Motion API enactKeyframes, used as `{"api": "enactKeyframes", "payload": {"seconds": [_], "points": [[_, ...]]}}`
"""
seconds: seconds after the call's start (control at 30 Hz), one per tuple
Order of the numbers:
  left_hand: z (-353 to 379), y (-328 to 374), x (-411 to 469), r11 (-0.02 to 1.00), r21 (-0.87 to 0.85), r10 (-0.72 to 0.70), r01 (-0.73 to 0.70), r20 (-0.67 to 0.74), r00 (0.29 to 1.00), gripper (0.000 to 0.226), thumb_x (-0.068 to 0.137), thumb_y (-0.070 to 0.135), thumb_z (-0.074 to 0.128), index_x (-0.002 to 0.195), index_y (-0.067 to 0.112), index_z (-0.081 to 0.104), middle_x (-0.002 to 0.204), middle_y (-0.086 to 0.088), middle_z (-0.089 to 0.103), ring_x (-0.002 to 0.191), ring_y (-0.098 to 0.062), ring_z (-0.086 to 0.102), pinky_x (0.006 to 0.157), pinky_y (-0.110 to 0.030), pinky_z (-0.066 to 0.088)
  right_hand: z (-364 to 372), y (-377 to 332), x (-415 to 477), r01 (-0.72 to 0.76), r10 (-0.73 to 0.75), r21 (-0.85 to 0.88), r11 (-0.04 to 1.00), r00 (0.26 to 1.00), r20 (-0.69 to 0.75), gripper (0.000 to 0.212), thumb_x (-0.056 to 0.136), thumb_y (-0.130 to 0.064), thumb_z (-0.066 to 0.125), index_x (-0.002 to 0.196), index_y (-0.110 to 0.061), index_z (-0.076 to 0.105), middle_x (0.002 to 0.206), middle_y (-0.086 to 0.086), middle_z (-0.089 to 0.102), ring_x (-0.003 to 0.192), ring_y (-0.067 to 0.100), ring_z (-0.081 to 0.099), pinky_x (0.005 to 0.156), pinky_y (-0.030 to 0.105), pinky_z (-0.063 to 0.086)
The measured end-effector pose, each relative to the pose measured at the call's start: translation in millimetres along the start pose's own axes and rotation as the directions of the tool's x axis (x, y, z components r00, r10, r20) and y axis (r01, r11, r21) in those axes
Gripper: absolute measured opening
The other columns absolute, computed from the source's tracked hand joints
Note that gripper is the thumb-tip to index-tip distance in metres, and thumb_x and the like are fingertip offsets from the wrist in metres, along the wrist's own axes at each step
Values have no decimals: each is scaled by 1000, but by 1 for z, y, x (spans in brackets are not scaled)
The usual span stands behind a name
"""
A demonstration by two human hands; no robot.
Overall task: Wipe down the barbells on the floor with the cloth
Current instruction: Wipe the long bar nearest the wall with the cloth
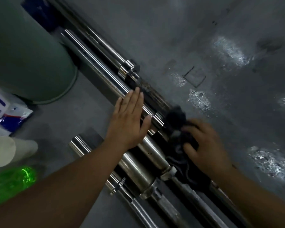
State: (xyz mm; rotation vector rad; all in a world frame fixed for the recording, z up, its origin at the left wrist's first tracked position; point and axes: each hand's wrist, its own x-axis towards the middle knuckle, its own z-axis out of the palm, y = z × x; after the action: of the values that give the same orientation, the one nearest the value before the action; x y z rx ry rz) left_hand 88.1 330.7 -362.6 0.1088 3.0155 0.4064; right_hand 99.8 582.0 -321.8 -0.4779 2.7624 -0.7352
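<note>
Wiping seems to be the step in hand; the right hand point(204, 145) has its fingers curled round the dark crumpled cloth point(177, 116) and presses it on the thin shaft of one of the long chrome steel barbells point(97, 65); these lie side by side, diagonally, on the grey hard floor point(155, 30), which shows some shiny patches. The left hand point(128, 119) is flat, with straight fingers close together; it rests on the thick polished sleeve of the neighbouring bar and holds nothing.

To do this step well, I think the flat hand should serve as a brake, so that the bars do not roll while the other one rubs; the cloth is better wrapped round the shaft than only laid on top, because then one stroke cleans more of the round surface. The shaft just beyond the cloth looks dark and speckled; it probably needs slower strokes with more pressure. The underside can be reached only by turning each bar; the edges of the collars also need a separate pass. A loose tail of the cloth trails toward the person between two bars and could catch there; fingers should stay out of the gaps too. The pale green round plastic bin point(23, 55) stands just beside the far sleeves and may limit long strokes at that end.
</note>
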Motion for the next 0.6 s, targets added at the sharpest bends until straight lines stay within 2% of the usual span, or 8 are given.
{"api": "enactKeyframes", "payload": {"seconds": [0.07, 0.13, 0.17, 0.23, 0.3, 0.4, 0.5, 0.6], "points": [[0, -1, 0, 1000, -3, -5, 5, 4, 1000, 72, 99, 56, 14, 157, 13, 9, 165, -2, -2, 151, -14, -8, 122, -45, 6, -4, -3, 0, -63, 67, 63, 996, 996, -51, 42, 79, -35, 48, 108, -16, 72, 119, -2, 61, 107, 21, 58, 92, 28, 41], [2, 1, 1, 1000, -2, 8, -8, 0, 1000, 72, 99, 56, 16, 157, 13, 9, 165, -3, -2, 151, -15, -8, 122, -45, 6, -6, -27, 59, -143, 200, 247, 958, 953, -226, 37, 82, -29, 48, 108, -16, 70, 109, -4, 62, 103, 17, 56, 88, 26, 40], [2, 1, 1, 1000, -5, 10, -10, -9, 1000, 72, 98, 54, 20, 157, 12, 12, 165, -4, 2, 151, -16, -5, 122, -45, 7, -1, -42, 98, -106, 196, 302, 947, 938, -285, 36, 84, -26, 49, 114, -15, 68, 110, -2, 62, 105, 17, 56, 91, 28, 42], [4, -1, 2, 1000, -3, 12, -12, -43, 999, 71, 97, 51, 27, 153, 8, 25, 162, -11, 19, 151, -21, 7, 121, -47, 12, 18, -73, 170, -10, 100, 335, 942, 963, -252, 46, 89, -26, 54, 134, -16, 57, 130, 5, 57, 117, 19, 53, 103, 31, 41], [4, -2, 3, 1000, 3, 29, -29, -60, 998, 67, 96, 48, 31, 148, 5, 36, 154, -16, 34, 148, -27, 20, 120, -48, 15, 43, -83, 192, 2, 27, 257, 966, 993, -111, 56, 93, -32, 56, 147, -23, 44, 142, 7, 46, 119, 16, 50, 99, 27, 41], [3, -3, 2, 1000, -9, 20, -21, -67, 998, 69, 96, 50, 30, 151, 8, 31, 157, -14, 29, 149, -24, 16, 121, -47, 13, 35, -48, 136, -17, 33, 171, 985, 995, -90, 50, 89, -33, 56, 139, -27, 53, 132, 1, 52, 104, 15, 55, 81, 24, 37], [2, -2, 1, 1000, -8, 10, -10, -28, 1000, 72, 99, 55, 21, 156, 12, 17, 164, -6, 10, 151, -18, 3, 122, -44, 6, 3, 4, 23, -99, 106, 95, 991, 992, -71, 51, 80, -33, 58, 130, -23, 61, 135, -3, 50, 112, 17, 54, 90, 28, 42], [3, 0, 2, 1000, 18, 9, -9, -11, 1000, 71, 99, 55, 19, 156, 13, 14, 165, -4, 5, 151, -17, 1, 122, -43, 3, -18, 33, -61, -160, 165, 62, 985, 982, -94, 45, 77, -34, 56, 119, -21, 68, 133, -4, 53, 116, 17, 54, 100, 33, 45]]}}
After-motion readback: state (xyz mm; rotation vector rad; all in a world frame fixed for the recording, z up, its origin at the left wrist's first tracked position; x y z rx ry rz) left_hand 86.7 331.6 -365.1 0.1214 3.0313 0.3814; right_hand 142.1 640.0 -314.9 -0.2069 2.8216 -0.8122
